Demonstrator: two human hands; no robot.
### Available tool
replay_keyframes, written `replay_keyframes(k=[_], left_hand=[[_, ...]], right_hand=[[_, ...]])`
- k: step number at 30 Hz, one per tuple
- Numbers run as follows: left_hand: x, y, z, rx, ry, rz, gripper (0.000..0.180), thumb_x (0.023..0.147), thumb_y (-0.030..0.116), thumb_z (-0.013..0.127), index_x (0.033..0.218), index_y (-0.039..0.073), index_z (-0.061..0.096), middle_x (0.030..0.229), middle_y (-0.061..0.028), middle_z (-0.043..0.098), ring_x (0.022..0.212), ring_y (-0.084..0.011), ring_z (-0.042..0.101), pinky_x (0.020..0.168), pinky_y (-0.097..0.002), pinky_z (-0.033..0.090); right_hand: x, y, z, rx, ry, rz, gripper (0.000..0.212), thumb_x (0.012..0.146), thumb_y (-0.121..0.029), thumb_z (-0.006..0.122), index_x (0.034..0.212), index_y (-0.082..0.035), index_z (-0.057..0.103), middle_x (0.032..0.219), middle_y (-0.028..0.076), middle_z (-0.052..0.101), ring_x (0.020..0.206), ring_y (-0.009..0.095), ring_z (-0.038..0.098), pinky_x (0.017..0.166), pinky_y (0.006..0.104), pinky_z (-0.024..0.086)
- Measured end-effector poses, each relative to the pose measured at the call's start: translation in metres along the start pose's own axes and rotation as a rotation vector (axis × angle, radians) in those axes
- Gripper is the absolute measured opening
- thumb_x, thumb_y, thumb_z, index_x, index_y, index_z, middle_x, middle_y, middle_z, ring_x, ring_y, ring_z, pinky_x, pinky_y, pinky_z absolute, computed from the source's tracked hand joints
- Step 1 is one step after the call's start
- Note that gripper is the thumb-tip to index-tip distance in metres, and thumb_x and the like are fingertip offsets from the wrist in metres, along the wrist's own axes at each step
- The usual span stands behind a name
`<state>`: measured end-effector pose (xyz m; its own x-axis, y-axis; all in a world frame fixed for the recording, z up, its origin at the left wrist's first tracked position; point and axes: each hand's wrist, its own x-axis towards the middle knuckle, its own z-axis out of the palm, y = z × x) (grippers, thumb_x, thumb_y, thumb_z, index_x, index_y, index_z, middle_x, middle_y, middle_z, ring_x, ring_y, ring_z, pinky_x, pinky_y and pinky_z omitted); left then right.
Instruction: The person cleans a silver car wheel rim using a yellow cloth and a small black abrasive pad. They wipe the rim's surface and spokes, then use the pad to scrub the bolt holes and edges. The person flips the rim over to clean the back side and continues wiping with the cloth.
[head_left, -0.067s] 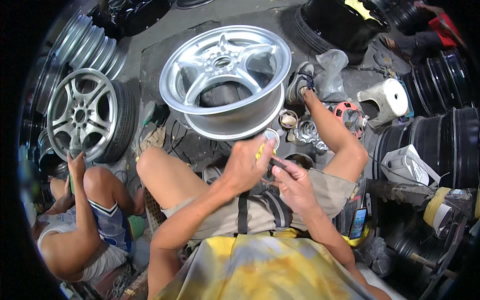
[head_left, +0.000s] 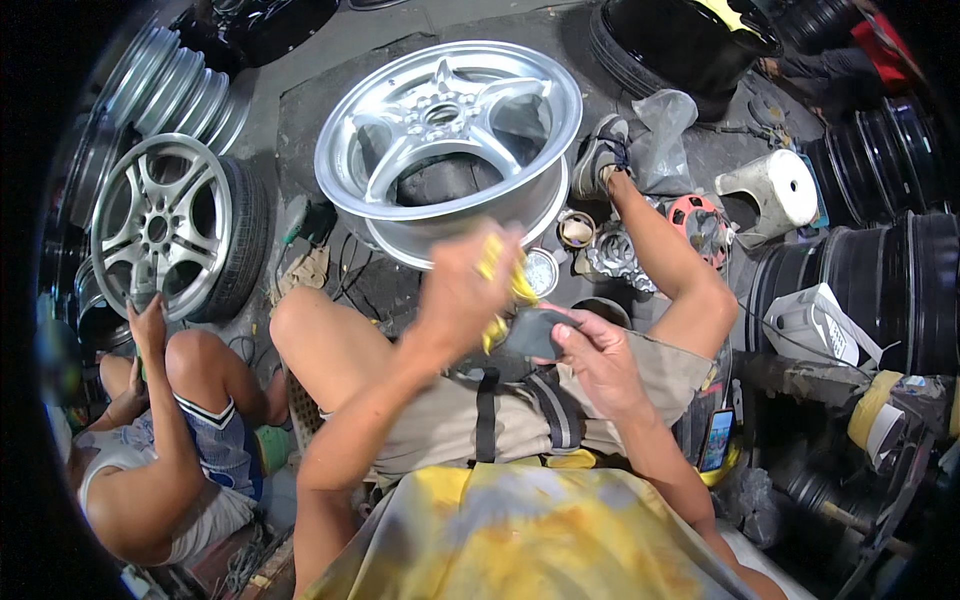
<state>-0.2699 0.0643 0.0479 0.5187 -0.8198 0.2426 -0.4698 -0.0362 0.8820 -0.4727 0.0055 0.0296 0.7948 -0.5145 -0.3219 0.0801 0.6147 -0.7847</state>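
Observation:
My left hand, smeared by motion, is closed round a crumpled yellow piece that looks like cloth. Between the thumb and fingers of my right hand is a dark grey flat piece with a rounded edge; its kind is unclear. The cloth hangs close to this piece, and whether they touch cannot be made out. Just beyond my hands a silver alloy wheel rim lies tilted, face up. A small round tin with pale contents stands beside the rim's near edge.
At the left, another person holds a tool against a spoked wheel. On the right are a white stool, a clear plastic bag, black rims and a phone. A red reel lies beyond my knee.
My left hand has moved left and up, away from my right hand, showing more of the yellow cloth. The grey piece has turned from edge-on to show its flat face.

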Motion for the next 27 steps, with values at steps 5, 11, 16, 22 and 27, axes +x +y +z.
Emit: replay_keyframes(k=[5,11,16,22,27], left_hand=[[0.068,-0.026,-0.068,0.736,0.002,0.240,0.048,0.084,0.046,0.079,0.084,0.001,0.063,0.083,-0.0126,0.066,0.082,-0.0297,0.068,0.070,-0.0432,0.051],[0.068,-0.042,-0.052,0.865,-0.496,0.289,0.035,0.079,0.033,0.083,0.088,0.004,0.066,0.091,-0.0127,0.064,0.087,-0.0333,0.066,0.075,-0.0450,0.054],[0.021,-0.048,0.002,0.878,-0.458,0.347,0.028,0.075,0.018,0.081,0.094,0.004,0.067,0.097,-0.0122,0.064,0.093,-0.0317,0.066,0.078,-0.0442,0.057],[-0.030,-0.049,0.078,0.798,-0.317,0.402,0.013,0.079,0.012,0.069,0.086,0.001,0.068,0.090,-0.0134,0.065,0.088,-0.0275,0.068,0.067,-0.0367,0.058],[-0.035,-0.041,0.038,0.592,-0.464,0.259,0.032,0.084,0.033,0.077,0.094,0.004,0.068,0.094,-0.0114,0.063,0.092,-0.0317,0.066,0.074,-0.0446,0.055]], right_hand=[[-0.011,0.006,-0.053,-0.066,0.327,0.064,0.029,0.102,-0.010,0.061,0.128,0.002,0.063,0.119,0.010,0.068,0.099,0.015,0.069,0.078,0.0313,0.064],[-0.012,0.015,-0.067,-0.160,0.433,-0.034,0.025,0.095,-0.007,0.071,0.117,0.000,0.063,0.103,0.008,0.069,0.089,0.013,0.068,0.083,0.0295,0.061],[-0.002,0.022,-0.068,-0.254,0.437,-0.115,0.021,0.093,-0.009,0.075,0.109,0.000,0.066,0.097,0.005,0.069,0.084,0.009,0.066,0.080,0.0286,0.060],[0.004,0.012,-0.089,-0.667,0.441,-0.196,0.019,0.093,-0.004,0.072,0.111,0.002,0.074,0.097,0.001,0.070,0.086,0.007,0.063,0.077,0.0221,0.052],[0.004,-0.011,-0.076,-1.026,0.366,-0.519,0.026,0.086,0.006,0.068,0.110,0.002,0.075,0.101,0.008,0.068,0.092,0.016,0.065,0.080,0.0277,0.051]])
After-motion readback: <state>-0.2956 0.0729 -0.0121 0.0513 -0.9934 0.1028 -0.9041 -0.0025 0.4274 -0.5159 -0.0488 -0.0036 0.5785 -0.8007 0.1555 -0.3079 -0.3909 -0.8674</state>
